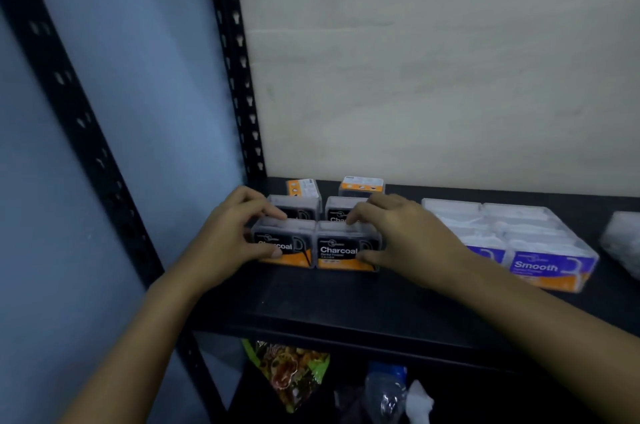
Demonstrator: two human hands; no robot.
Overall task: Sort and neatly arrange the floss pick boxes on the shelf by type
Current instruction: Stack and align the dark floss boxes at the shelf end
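Observation:
Black-and-orange Charcoal floss pick boxes stand in two columns at the left of the black shelf [346,306]. My left hand [232,236] grips the front left Charcoal box [287,243], thumb on its face and fingers on its top. My right hand [398,233] grips the front right Charcoal box [341,247] the same way. Behind them stand two more Charcoal boxes [298,207], and two with orange backs [362,185] against the wall. To the right, purple-and-orange Smooth boxes [550,266] form a tight block.
A black perforated upright [239,60] rises at the shelf's back left corner, and another [69,94] nearer me. A clear packet [623,243] lies at the far right. Below the shelf are a colourful bag [291,371] and a plastic bottle [388,389].

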